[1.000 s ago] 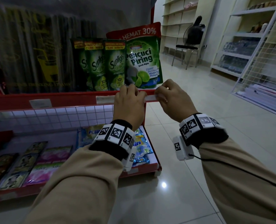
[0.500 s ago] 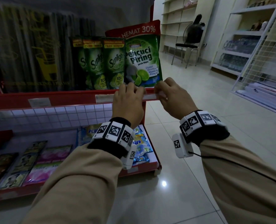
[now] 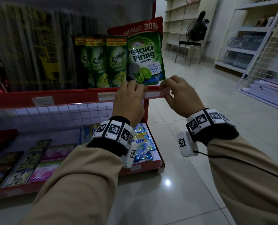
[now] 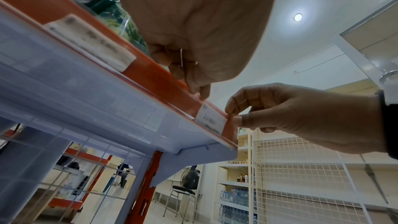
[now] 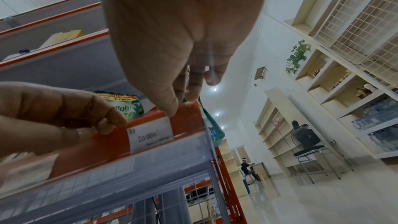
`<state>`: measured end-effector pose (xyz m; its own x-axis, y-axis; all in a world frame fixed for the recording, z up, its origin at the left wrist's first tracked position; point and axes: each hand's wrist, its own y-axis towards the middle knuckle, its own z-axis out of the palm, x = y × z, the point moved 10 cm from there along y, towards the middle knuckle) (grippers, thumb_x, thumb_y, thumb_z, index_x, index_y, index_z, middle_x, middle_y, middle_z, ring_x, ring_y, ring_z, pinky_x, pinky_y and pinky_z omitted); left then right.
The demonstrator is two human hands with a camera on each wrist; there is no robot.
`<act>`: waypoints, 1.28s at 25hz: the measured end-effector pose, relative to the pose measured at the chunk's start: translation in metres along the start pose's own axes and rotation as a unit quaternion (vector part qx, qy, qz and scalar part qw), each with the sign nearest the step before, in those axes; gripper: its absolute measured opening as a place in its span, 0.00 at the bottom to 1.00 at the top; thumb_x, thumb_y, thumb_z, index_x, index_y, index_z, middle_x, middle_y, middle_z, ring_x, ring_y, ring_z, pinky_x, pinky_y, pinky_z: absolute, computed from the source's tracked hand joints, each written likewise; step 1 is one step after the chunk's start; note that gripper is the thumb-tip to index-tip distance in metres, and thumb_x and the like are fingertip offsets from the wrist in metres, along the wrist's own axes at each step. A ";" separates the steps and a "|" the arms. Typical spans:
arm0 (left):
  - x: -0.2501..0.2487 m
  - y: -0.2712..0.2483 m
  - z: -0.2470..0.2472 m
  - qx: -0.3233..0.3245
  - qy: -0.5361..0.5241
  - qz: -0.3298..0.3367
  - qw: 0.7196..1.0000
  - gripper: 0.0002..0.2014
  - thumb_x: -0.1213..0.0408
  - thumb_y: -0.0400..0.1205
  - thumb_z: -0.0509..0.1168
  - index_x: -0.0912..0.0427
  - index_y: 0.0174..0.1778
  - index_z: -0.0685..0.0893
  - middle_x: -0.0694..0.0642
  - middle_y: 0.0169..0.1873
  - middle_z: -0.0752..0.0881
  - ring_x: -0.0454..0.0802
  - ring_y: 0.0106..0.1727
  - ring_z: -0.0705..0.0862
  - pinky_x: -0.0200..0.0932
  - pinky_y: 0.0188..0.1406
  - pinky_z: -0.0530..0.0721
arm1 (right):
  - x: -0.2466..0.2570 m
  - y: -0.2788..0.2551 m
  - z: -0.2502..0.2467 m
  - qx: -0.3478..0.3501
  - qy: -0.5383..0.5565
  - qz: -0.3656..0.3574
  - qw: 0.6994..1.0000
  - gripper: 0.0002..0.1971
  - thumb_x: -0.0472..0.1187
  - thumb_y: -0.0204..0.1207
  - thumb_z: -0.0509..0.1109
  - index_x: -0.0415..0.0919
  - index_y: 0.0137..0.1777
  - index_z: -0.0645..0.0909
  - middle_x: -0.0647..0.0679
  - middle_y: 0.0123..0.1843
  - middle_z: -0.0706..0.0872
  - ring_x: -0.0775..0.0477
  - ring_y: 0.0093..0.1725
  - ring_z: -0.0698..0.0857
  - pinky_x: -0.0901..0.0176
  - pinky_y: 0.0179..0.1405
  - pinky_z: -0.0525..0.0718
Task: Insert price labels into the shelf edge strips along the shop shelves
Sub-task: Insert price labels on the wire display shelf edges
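small white paper price label [image 5: 150,134] sits in red shelf edge strip [image 4: 163,88], near its right end | reads "Rp 20.000" | left hand [image 3: 128,101] fingertips pinch strip | right hand [image 3: 182,96] thumb and forefinger pinch label's right edge | green dish-soap pouches [image 3: 144,57]: "Sunlight", "Pencuci Piring", "HEMAT 30%"

A white price label [image 5: 150,136] marked 20.000 sits flat in the red shelf edge strip [image 5: 103,149] near its right end.

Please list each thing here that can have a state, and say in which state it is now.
price label: in the strip, upright, reads 20.000
shelf edge strip: holds two labels
second label: seated further along
left hand: fingers on the strip's top
right hand: pinches the label's end
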<state>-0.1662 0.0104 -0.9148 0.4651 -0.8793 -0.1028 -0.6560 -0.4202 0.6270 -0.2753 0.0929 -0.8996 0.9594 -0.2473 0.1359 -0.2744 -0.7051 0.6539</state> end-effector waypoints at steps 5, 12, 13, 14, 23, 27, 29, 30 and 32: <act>-0.001 -0.009 -0.008 -0.031 -0.001 0.018 0.999 0.20 0.70 0.76 0.60 0.56 0.66 0.78 0.56 0.59 0.78 0.57 0.61 0.72 0.50 0.56 0.75 | -0.004 -0.007 -0.005 -0.044 -0.014 0.002 0.999 0.15 0.36 0.75 0.68 0.42 0.61 0.81 0.42 0.57 0.79 0.40 0.58 0.74 0.52 0.49 0.77; -0.004 -0.039 0.005 -0.047 -0.001 0.025 0.999 0.25 0.63 0.79 0.63 0.57 0.74 0.72 0.56 0.77 0.69 0.54 0.79 0.64 0.57 0.77 0.62 | -0.009 -0.042 0.013 -0.076 0.052 0.025 0.995 0.18 0.37 0.72 0.71 0.44 0.62 0.78 0.46 0.54 0.80 0.45 0.55 0.75 0.57 0.50 0.76; -0.004 -0.047 0.013 -0.043 0.000 0.027 0.999 0.26 0.64 0.79 0.63 0.58 0.75 0.72 0.57 0.79 0.66 0.54 0.81 0.60 0.57 0.79 0.58 | -0.012 -0.051 0.022 -0.076 0.069 0.033 0.994 0.17 0.37 0.73 0.71 0.44 0.62 0.78 0.47 0.54 0.80 0.46 0.54 0.75 0.57 0.50 0.76; -0.004 -0.055 0.022 -0.034 0.003 0.031 0.999 0.26 0.65 0.79 0.62 0.58 0.75 0.71 0.57 0.81 0.63 0.54 0.82 0.58 0.57 0.80 0.56 | -0.014 -0.061 0.031 -0.068 0.084 0.039 0.993 0.16 0.37 0.73 0.71 0.45 0.61 0.79 0.48 0.54 0.80 0.47 0.54 0.76 0.58 0.49 0.76; 0.024 -0.194 0.180 0.294 0.027 0.001 0.955 0.32 0.66 0.80 0.58 0.53 0.81 0.58 0.53 0.83 0.57 0.52 0.82 0.55 0.57 0.80 0.48 | -0.029 -0.206 0.193 0.242 0.106 0.165 0.950 0.25 0.38 0.75 0.70 0.41 0.73 0.73 0.42 0.71 0.75 0.40 0.69 0.73 0.53 0.62 0.74; 0.024 -0.233 0.208 0.346 0.011 0.009 0.938 0.32 0.63 0.81 0.57 0.51 0.82 0.55 0.53 0.82 0.58 0.51 0.82 0.56 0.55 0.78 0.54 | -0.020 -0.244 0.218 0.258 0.106 0.190 0.941 0.34 0.38 0.76 0.69 0.36 0.81 0.61 0.39 0.82 0.62 0.42 0.80 0.64 0.53 0.74 0.68; 0.024 -0.236 0.210 0.337 0.009 0.009 0.942 0.32 0.62 0.81 0.56 0.52 0.82 0.55 0.53 0.82 0.58 0.51 0.82 0.56 0.54 0.77 0.56 | -0.019 -0.250 0.221 0.232 0.110 0.210 0.943 0.35 0.39 0.76 0.70 0.35 0.81 0.60 0.38 0.83 0.59 0.41 0.82 0.61 0.52 0.76 0.66; 0.024 -0.236 0.210 0.331 0.006 0.006 0.943 0.32 0.62 0.82 0.56 0.53 0.82 0.54 0.53 0.82 0.57 0.52 0.82 0.56 0.53 0.77 0.56 | -0.020 -0.253 0.223 0.229 0.110 0.222 0.941 0.36 0.40 0.75 0.70 0.35 0.81 0.59 0.38 0.83 0.58 0.42 0.82 0.60 0.52 0.75 0.66; 0.025 -0.237 0.211 0.327 0.002 0.002 0.945 0.32 0.61 0.82 0.55 0.53 0.83 0.53 0.54 0.82 0.56 0.52 0.82 0.54 0.53 0.77 0.56 | -0.022 -0.256 0.226 0.229 0.113 0.233 0.938 0.36 0.42 0.75 0.71 0.36 0.80 0.61 0.40 0.84 0.59 0.43 0.81 0.62 0.54 0.73 0.69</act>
<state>-0.1246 0.0409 -1.2288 0.4632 -0.8807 -0.0986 -0.8842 -0.4668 0.0159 -0.2404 0.1290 -1.2382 0.7030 -0.4889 0.5165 -0.6174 -0.7800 0.1021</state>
